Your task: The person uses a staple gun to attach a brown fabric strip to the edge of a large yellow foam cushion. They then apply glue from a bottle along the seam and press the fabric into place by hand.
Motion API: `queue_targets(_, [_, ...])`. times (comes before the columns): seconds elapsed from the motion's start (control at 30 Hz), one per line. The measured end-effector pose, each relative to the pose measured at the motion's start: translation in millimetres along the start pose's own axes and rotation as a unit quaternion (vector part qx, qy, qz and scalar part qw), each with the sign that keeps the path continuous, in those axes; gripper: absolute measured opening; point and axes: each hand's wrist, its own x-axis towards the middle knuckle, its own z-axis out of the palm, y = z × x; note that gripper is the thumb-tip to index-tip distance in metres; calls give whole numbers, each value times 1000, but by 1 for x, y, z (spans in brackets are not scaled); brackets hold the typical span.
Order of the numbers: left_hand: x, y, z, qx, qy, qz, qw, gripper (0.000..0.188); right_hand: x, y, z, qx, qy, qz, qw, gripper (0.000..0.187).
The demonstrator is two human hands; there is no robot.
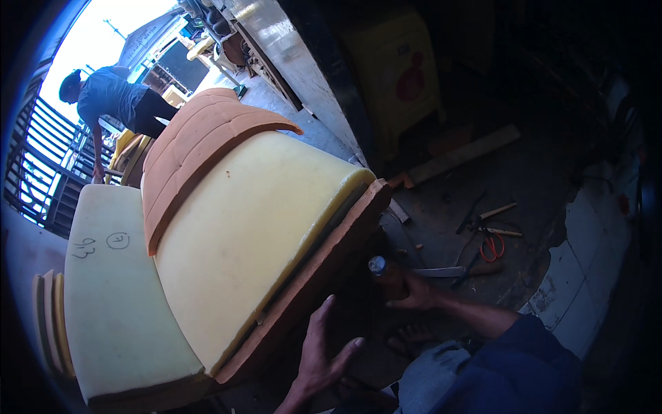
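Note:
A large sofa part (pixel 255 228) lies tilted before me: yellow foam over a wooden frame edge (pixel 324 269), with a tan stitched cushion (pixel 200 145) across its upper end. My left hand (pixel 321 359) is spread open against the dark underside of the frame near its lower edge. My right hand (pixel 412 290) reaches in from the right and grips a hammer (pixel 385 272) by its handle, with the shiny metal head up against the underside of the frame.
A pale green foam slab (pixel 117 290) lies at the left. On the floor to the right lie red-handled scissors (pixel 492 246), a knife (pixel 441 272), tools and a wooden plank (pixel 462 155). Another person (pixel 114 100) bends over by a railing at the back left.

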Motion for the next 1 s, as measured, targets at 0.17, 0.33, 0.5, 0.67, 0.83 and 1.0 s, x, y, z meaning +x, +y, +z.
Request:
queue_targets(0.17, [-29, 69, -23, -209, 38, 223, 952, 71, 42, 79, -114, -222, 296, 207, 906, 112])
queue_targets(0.33, [-30, 100, 6, -302, 122, 464, 823, 39, 64, 113, -143, -327, 370, 183, 850, 106])
queue_targets(0.5, [-49, 93, -52, -95, 25, 335, 937, 56, 37, 81, -44, -277, 371, 95, 881, 86])
queue_targets(0.67, [-52, 46, -78, 393, 179, 143, 890, 62, -25, 25, 64, -83, 126, 165, 975, 79])
queue_targets(0.83, [-58, -2, -94, 480, 276, 19, 833, 92, -22, -21, 57, -157, -29, 84, 984, 79])
queue_targets(1.0, [-58, -32, -81, 493, 260, -43, 829, 105, 20, -71, 46, -283, -4, -175, 943, 76])
